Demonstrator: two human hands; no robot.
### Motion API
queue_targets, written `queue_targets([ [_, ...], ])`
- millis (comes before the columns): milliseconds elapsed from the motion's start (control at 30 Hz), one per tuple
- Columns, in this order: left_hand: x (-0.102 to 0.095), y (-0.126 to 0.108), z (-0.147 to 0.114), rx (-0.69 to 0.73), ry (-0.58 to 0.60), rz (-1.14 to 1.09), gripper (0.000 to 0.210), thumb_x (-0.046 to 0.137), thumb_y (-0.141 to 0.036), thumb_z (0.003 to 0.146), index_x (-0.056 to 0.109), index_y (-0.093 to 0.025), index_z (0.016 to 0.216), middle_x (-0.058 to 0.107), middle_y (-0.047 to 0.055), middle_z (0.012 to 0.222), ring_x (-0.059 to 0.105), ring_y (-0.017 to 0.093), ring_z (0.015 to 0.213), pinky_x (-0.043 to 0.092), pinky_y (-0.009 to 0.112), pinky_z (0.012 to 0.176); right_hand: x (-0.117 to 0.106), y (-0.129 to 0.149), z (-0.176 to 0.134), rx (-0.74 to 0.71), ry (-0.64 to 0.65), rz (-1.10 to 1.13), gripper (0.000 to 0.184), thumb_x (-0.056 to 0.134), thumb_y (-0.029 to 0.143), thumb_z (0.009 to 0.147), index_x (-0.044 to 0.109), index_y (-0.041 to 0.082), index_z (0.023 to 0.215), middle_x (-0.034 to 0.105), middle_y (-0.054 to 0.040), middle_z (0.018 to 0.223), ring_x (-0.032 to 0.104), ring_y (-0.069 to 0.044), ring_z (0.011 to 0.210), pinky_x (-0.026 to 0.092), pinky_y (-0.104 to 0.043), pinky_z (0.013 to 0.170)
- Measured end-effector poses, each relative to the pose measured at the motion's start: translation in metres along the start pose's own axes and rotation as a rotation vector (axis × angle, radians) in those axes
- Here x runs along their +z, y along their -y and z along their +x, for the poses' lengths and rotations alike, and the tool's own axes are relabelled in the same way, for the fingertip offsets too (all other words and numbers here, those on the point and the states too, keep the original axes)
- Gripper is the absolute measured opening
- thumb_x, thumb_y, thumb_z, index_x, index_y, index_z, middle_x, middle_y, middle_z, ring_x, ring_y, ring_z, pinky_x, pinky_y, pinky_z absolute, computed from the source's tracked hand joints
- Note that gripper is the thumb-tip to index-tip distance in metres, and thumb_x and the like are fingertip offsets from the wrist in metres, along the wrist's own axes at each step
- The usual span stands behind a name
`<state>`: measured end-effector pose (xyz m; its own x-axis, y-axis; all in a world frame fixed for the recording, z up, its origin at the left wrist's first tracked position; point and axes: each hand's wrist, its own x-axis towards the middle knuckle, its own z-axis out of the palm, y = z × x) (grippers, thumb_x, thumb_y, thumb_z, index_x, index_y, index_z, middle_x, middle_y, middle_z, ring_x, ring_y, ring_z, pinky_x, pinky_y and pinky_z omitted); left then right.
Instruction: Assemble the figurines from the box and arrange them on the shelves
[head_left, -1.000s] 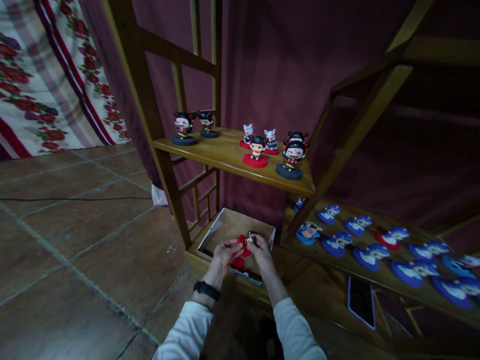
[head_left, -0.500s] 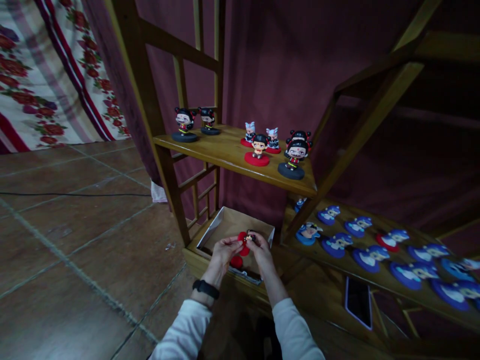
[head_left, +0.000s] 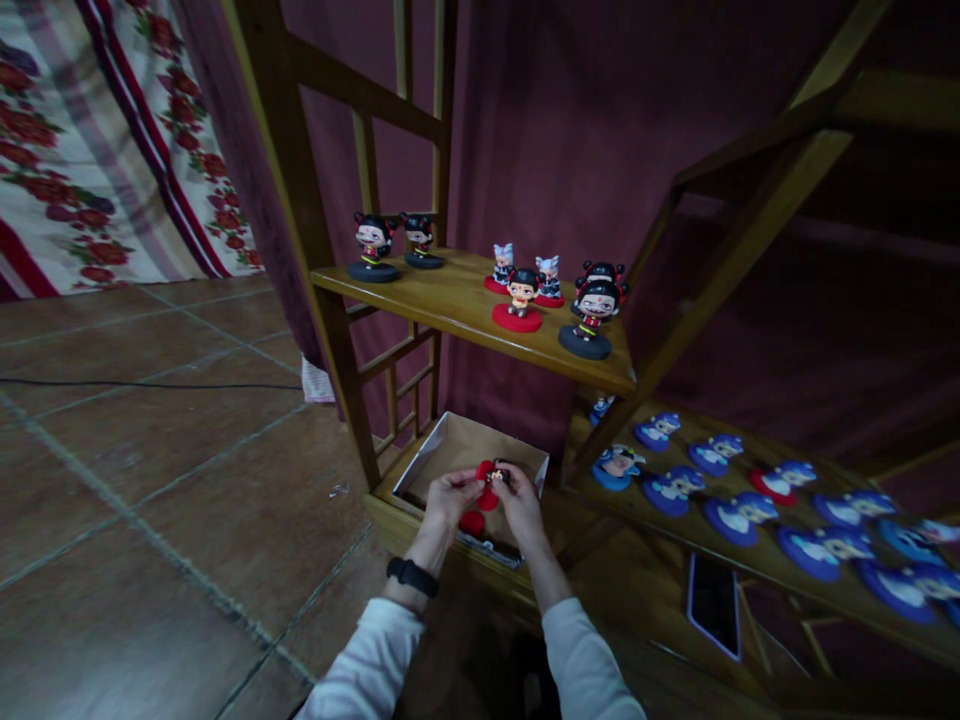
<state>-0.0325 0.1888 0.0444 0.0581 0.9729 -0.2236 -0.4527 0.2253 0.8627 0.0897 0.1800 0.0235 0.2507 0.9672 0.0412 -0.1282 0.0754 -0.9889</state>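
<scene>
Between my two hands is a small figurine [head_left: 487, 487] with a red round base and a dark-haired head, tipped on its side. My left hand [head_left: 452, 500] pinches the red base. On the other side, my right hand [head_left: 520, 497] grips the head end, and its fingers partly hide the figure. Both hands are over an open cardboard box [head_left: 433, 452] on the low shelf. Inside the box, under my hands, lies another red round piece [head_left: 472, 522]; my forearms hide part of the box.
Above the box, a wooden shelf [head_left: 442, 300] bears several figurines, including a red-based one [head_left: 517, 305] and a black-based one [head_left: 589, 320]. To the right, a lower shelf holds several blue-based figurines [head_left: 742, 512]. A phone-like dark object [head_left: 713, 603] is below them.
Hardly anything differs. My hands keep their hold on the figurine over the box, and the view has shifted very slightly.
</scene>
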Motion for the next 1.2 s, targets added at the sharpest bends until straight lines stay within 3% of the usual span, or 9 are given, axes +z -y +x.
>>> queue_targets([
  [200,0.003,0.000,0.003,0.083,-0.027,0.130,0.022,0.077,-0.012,0.050,0.071,-0.010,0.072,0.069,0.005,0.063,0.060,0.012,0.055,0.047,0.022,0.058,-0.001,-0.002,0.001,-0.048,-0.018,-0.050,0.025,0.064,0.028,0.065,0.064,0.025,0.089,0.066,0.0000,0.095,0.058,-0.018,0.093,0.042,-0.032,0.090],
  [433,0.004,0.000,0.001,0.077,-0.036,0.135,0.019,0.074,-0.010,0.052,0.071,-0.011,0.071,0.069,0.004,0.063,0.059,0.012,0.055,0.046,0.022,0.059,0.000,0.000,0.001,-0.008,-0.034,-0.018,0.025,0.066,0.027,0.061,0.064,0.024,0.086,0.067,0.0002,0.091,0.059,-0.018,0.088,0.044,-0.031,0.086],
  [667,0.008,-0.002,0.003,0.162,-0.047,0.329,0.013,0.069,-0.006,0.056,0.070,-0.014,0.065,0.067,0.003,0.059,0.057,0.013,0.053,0.045,0.021,0.055,0.003,0.007,-0.007,0.181,-0.034,0.181,0.029,0.068,0.030,0.060,0.063,0.022,0.088,0.065,-0.0017,0.093,0.061,-0.017,0.082,0.051,-0.030,0.073],
  [800,0.012,-0.004,-0.002,0.277,-0.092,0.471,0.018,0.069,-0.004,0.056,0.069,-0.019,0.065,0.066,0.003,0.064,0.059,0.016,0.064,0.045,0.023,0.064,0.003,0.008,-0.008,0.224,-0.023,0.262,0.029,0.070,0.029,0.058,0.062,0.022,0.085,0.067,-0.0020,0.089,0.062,-0.017,0.081,0.052,-0.031,0.072],
  [900,0.014,-0.005,-0.011,0.425,-0.010,0.690,0.014,0.064,-0.008,0.066,0.067,-0.020,0.071,0.065,0.006,0.076,0.060,0.018,0.077,0.044,0.025,0.075,0.001,0.008,-0.008,0.272,0.007,0.307,0.030,0.069,0.028,0.059,0.061,0.022,0.087,0.068,-0.0010,0.081,0.063,-0.016,0.076,0.051,-0.030,0.070],
  [1000,0.016,-0.008,-0.023,0.624,0.118,1.105,0.017,0.051,-0.011,0.078,0.063,-0.018,0.087,0.062,0.009,0.092,0.055,0.020,0.090,0.043,0.028,0.081,-0.002,0.007,-0.008,0.319,0.025,0.336,0.026,0.068,0.024,0.058,0.061,0.023,0.084,0.067,0.0015,0.075,0.063,-0.014,0.070,0.051,-0.028,0.067],
  [1100,0.018,-0.013,-0.032,0.742,0.191,1.435,0.022,0.045,-0.011,0.082,0.057,-0.017,0.100,0.057,0.011,0.101,0.050,0.020,0.097,0.045,0.029,0.077,-0.005,0.005,-0.008,0.328,0.007,0.380,0.025,0.067,0.019,0.057,0.060,0.025,0.080,0.068,0.0027,0.074,0.063,-0.014,0.071,0.050,-0.027,0.067],
  [1200,0.022,-0.017,-0.036,0.806,0.231,1.575,0.023,0.043,-0.012,0.084,0.054,-0.016,0.103,0.056,0.010,0.101,0.049,0.021,0.098,0.045,0.029,0.073,-0.007,0.002,-0.006,0.304,-0.008,0.403,0.024,0.065,0.018,0.057,0.060,0.026,0.079,0.068,0.0030,0.077,0.063,-0.014,0.076,0.050,-0.027,0.069],
])
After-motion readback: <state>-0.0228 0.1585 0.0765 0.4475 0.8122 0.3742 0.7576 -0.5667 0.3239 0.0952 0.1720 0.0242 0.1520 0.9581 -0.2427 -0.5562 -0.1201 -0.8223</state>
